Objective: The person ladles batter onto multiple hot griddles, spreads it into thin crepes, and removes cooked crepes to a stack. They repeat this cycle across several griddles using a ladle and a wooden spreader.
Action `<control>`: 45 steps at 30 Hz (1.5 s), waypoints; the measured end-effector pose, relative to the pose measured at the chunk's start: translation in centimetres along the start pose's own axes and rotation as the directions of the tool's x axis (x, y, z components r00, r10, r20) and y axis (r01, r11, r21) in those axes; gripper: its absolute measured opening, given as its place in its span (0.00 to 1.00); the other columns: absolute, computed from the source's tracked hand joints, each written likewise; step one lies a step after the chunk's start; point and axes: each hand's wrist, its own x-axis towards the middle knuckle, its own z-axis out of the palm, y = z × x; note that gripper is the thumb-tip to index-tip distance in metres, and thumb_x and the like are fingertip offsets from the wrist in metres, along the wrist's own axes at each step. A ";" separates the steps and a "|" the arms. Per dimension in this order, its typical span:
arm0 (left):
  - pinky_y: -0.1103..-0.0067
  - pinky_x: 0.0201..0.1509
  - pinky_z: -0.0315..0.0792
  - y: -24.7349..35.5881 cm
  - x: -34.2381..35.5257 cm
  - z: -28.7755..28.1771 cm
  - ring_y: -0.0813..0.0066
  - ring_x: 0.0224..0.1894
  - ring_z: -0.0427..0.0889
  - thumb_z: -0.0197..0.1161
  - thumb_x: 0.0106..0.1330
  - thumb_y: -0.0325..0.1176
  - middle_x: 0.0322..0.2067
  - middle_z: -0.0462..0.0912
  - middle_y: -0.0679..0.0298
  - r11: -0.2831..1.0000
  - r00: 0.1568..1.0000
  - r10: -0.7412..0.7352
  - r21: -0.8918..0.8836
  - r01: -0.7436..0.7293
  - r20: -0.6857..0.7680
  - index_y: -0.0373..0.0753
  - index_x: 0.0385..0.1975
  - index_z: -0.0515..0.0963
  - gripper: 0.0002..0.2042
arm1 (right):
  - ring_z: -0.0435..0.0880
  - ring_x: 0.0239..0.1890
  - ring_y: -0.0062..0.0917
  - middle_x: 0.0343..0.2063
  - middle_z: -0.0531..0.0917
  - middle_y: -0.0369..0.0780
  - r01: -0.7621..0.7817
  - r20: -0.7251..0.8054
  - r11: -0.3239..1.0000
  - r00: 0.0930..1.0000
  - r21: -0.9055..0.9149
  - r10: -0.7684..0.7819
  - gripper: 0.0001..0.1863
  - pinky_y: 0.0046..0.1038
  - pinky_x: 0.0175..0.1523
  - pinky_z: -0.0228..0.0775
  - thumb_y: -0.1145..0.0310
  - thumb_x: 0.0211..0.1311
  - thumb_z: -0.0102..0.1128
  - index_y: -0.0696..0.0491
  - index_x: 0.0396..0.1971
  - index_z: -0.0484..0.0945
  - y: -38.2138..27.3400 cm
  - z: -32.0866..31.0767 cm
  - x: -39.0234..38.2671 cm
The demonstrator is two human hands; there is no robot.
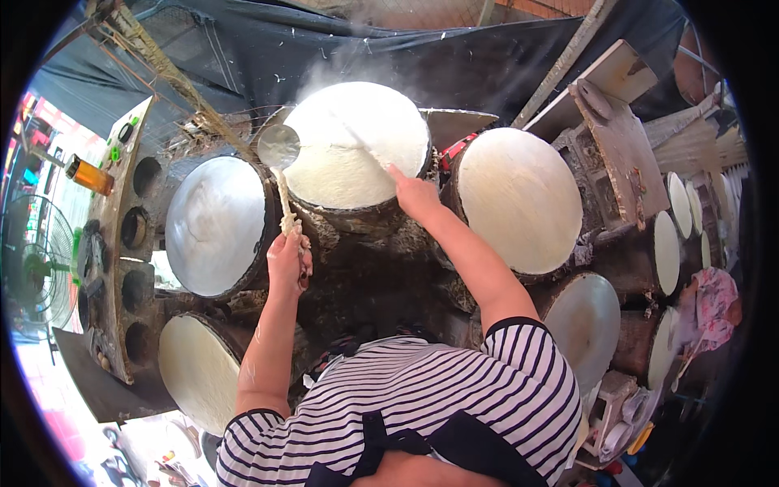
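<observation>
My left hand (289,258) is closed round the batter-crusted handle of a metal ladle (279,147). The ladle's round head hangs at the left rim of the far middle griddle (324,174). That griddle is covered with a pale, cream-coloured sheet of batter (357,105), and steam rises from its back. My right hand (414,193) grips a thin pale stick (367,146) that reaches across the batter; motion smears its far end. Left of my left hand stands a griddle with a bare grey metal top (216,227). Another batter-covered griddle (519,199) is right of my right hand.
More griddles stand close by: a pale-covered one (195,369) near left and a greyish one (586,325) near right. Several more line the far right beside a person in pink patterned cloth (714,304). A holed block wall (130,268) and a fan (36,264) are at left.
</observation>
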 end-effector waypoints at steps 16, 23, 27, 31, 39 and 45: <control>0.78 0.09 0.63 -2.2 5.6 2.9 0.74 0.08 0.68 0.53 0.64 0.37 0.11 0.70 0.62 0.777 0.972 0.217 0.587 -0.225 0.085 0.32 0.30 0.68 0.12 | 0.73 0.20 0.20 0.19 0.75 0.40 -0.398 0.402 -0.059 0.893 0.915 0.204 0.26 0.26 0.29 0.69 0.67 0.64 0.44 0.47 0.63 0.56 -13.2 6.7 -7.6; 0.86 0.13 0.63 4.4 0.2 3.2 0.80 0.16 0.66 0.45 0.66 0.28 0.21 0.67 0.65 0.159 0.818 -0.068 -0.803 0.574 0.571 0.33 0.30 0.64 0.05 | 0.79 0.34 0.32 0.34 0.79 0.46 -0.051 -0.029 0.304 0.967 0.951 0.254 0.20 0.29 0.40 0.71 0.64 0.63 0.50 0.48 0.55 0.70 -11.2 7.4 -6.1; 0.85 0.14 0.66 8.6 -3.2 3.3 0.80 0.15 0.66 0.43 0.66 0.27 0.18 0.65 0.65 -0.018 0.736 0.139 -0.741 0.671 0.663 0.33 0.29 0.64 0.06 | 0.80 0.28 0.42 0.27 0.78 0.47 -0.017 -0.247 0.899 0.959 0.437 0.139 0.22 0.40 0.33 0.72 0.62 0.60 0.52 0.43 0.55 0.68 -5.8 4.0 -7.3; 0.86 0.13 0.63 11.3 -4.7 4.1 0.82 0.15 0.64 0.45 0.68 0.31 0.17 0.63 0.66 0.150 0.732 0.209 -0.761 0.631 0.648 0.33 0.30 0.64 0.08 | 0.80 0.22 0.36 0.26 0.74 0.42 0.100 -0.089 0.973 0.989 -0.208 -0.121 0.25 0.37 0.26 0.73 0.68 0.56 0.49 0.40 0.57 0.65 -1.6 1.6 -7.2; 0.87 0.12 0.58 11.1 -6.0 1.7 0.85 0.13 0.59 0.44 0.70 0.33 0.16 0.61 0.69 0.425 0.849 0.129 -0.802 0.419 0.512 0.33 0.31 0.63 0.10 | 0.80 0.25 0.40 0.25 0.77 0.45 -0.033 -0.124 0.988 0.992 -0.149 0.014 0.22 0.41 0.29 0.72 0.64 0.58 0.51 0.43 0.55 0.64 -0.4 -1.6 -5.2; 0.87 0.11 0.58 9.1 -6.3 -0.9 0.85 0.14 0.59 0.41 0.71 0.34 0.20 0.62 0.66 0.492 0.859 0.100 -0.775 0.396 0.502 0.33 0.31 0.63 0.11 | 0.80 0.25 0.40 0.25 0.77 0.44 0.098 -0.037 0.976 0.994 -0.195 -0.108 0.22 0.42 0.28 0.72 0.64 0.59 0.49 0.42 0.55 0.63 -3.7 1.7 -6.2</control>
